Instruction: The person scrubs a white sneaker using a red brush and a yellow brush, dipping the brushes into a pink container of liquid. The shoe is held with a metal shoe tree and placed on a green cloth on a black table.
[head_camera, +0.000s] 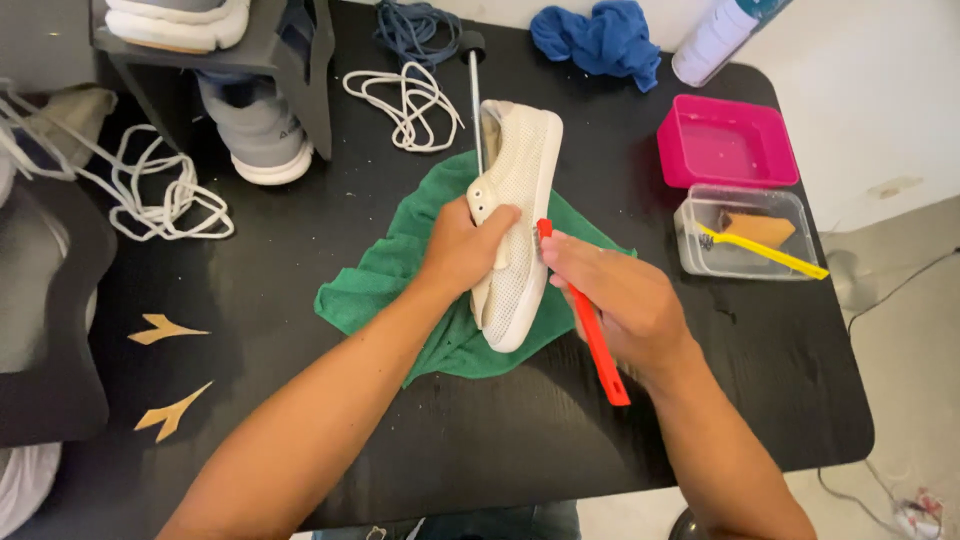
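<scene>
**Cream mesh shoe held on its side over a green cloth**

Cream mesh covers the shoe, which lies on its side near the middle of the black table, resting on a crumpled green cloth. Its long axis runs from the near edge toward the far edge, leaning slightly right as it goes away. One rounded end points back at the person; which end is toe and which heel I cannot tell for sure. The sole edge faces right, the lace side left.

The left hand is closed on the shoe from its left, thumb laid across the mesh. The right hand sits just right of the shoe, curled around a red brush, whose handle slants down toward the near-right corner while its head touches the shoe's right edge about halfway along. Both hands are at the shoe; the left one bears it, so the brush meets it from the right, crosswise to the long axis.

Toward the far edge lie white laces, dark laces and a blue rag. At the right edge stand a pink tray and a clear tub with a yellow brush. A grey shoe stands at the far-left corner.
</scene>
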